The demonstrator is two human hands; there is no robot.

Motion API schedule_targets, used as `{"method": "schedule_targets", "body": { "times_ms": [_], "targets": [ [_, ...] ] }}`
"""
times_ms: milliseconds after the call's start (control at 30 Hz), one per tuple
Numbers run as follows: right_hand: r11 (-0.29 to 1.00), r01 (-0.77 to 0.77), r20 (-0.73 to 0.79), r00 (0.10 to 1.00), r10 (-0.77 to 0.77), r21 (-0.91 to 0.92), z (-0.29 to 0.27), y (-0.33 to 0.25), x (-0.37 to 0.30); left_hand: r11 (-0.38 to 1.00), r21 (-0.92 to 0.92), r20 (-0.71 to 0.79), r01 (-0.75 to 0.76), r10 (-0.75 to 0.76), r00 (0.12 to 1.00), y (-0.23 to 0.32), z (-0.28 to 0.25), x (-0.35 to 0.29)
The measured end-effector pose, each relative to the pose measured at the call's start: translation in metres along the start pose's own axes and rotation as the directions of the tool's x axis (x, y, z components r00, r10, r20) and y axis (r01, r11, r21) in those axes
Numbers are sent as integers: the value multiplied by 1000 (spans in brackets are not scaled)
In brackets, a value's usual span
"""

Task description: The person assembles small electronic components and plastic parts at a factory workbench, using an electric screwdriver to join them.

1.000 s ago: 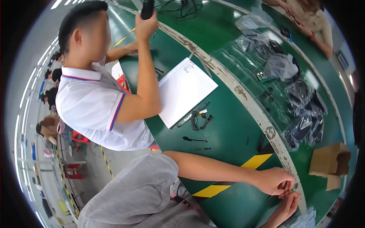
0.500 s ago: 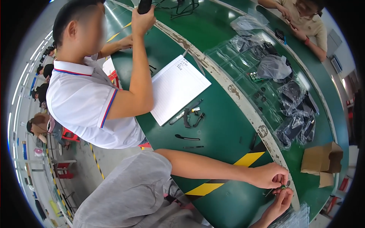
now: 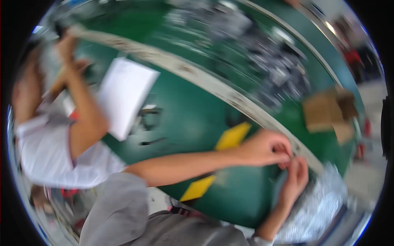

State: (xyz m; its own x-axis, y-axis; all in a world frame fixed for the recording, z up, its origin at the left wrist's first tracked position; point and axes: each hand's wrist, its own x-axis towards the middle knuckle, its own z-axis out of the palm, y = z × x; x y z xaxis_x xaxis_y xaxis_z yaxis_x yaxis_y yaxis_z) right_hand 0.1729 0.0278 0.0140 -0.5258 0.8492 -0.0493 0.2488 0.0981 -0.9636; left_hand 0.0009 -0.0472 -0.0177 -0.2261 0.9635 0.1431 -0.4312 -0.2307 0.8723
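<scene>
Over the right end of the green table, my left hand reaches across with thumb and fingers pinched together. My right hand meets it fingertip to fingertip, its fingers closed too. Whatever sits between the fingertips is tiny, mostly covered and smeared by motion, so its kind cannot be made out. Beneath my left forearm runs yellow and black striped tape. Beside my right hand lies a heap of clear plastic bags.
To the left, a co-worker in a white shirt leans by a white paper pad. Small dark parts lie near the pad. Beyond the worn white rail are bagged dark parts and an open cardboard box.
The view has swung, so the table, pad and co-worker sit further left and everything is blurred. My hands stay together at the fingertips; the green bit seen between them earlier is no longer distinct.
</scene>
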Motion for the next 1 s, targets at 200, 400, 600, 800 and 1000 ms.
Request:
{"method": "schedule_targets", "body": {
  "times_ms": [200,400,600,800,1000],
  "targets": [
    [953,-115,117,990,84,282,3,-2,7,991,131,12,4,-6,1000,-1,-3,8],
    [954,-110,90,992,88,278,-2,-2,5,980,200,31,21,-28,999,-5,-1,9],
    [933,-143,99,988,117,330,-6,4,7,967,254,34,29,-39,999,-4,0,6],
    [878,-228,149,972,181,421,-7,5,8,968,223,-5,116,-117,993,1,3,6],
    [861,-262,195,962,194,435,-7,3,8,957,274,-5,93,-95,995,-1,3,7]
  ]
}}
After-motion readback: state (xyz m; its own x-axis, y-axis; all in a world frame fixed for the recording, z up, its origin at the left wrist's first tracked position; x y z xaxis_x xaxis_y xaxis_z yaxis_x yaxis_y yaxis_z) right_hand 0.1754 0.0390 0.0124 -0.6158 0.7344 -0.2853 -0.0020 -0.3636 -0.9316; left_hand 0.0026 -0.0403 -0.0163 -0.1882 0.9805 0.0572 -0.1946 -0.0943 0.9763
